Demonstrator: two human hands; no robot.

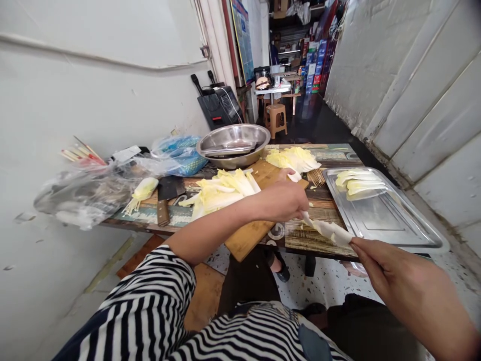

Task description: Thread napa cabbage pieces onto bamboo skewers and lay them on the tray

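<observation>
A long, pale cabbage leaf strip (328,230) is stretched between my two hands above the front of the table. My left hand (281,199) is closed around its far end, over the cutting board's right side. At the near end, my right hand (398,276) pinches the strip between thumb and fingers. Whether a skewer runs inside it I cannot tell. Napa cabbage leaves (227,189) are heaped on the wooden cutting board (244,238), left of my left hand. More cabbage leaves (295,158) lie behind that hand, beside several thin wooden skewers (316,177).
A metal tray (387,220) at the right bears several cabbage pieces (358,183). A steel bowl (235,143) stands at the back. To the left lie a cleaver (165,203), a small cabbage heart (145,189) and plastic bags (93,193). Walls flank the table.
</observation>
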